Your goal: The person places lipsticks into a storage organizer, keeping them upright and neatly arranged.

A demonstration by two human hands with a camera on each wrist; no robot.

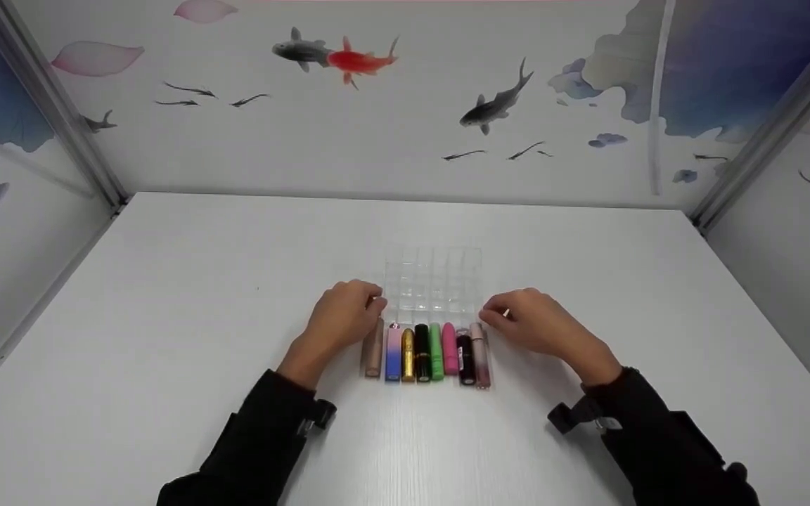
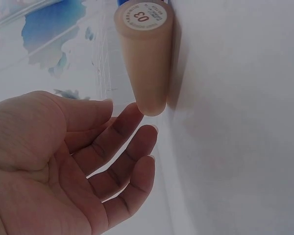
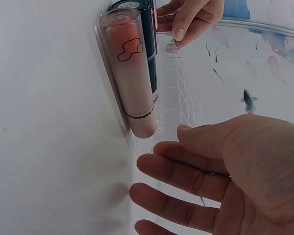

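Note:
A clear plastic organizer with a grid of compartments lies on the white table. My left hand is at its left side, thumb and index finger pinching the edge. At the near right corner my right hand pinches the edge with thumb and fingertips, the other fingers loosely bent. Just in front of the organizer stretches a row of lipsticks and similar tubes: a brown tube labelled 03 by the left hand, a blue-pink one, a gold one, a green one, a pink one, and a lip gloss tube by the right hand.
Two black tubes, one mid-row and one near the right end, stand among the others. Printed panels with fish enclose the table at the back and sides, joined by metal posts.

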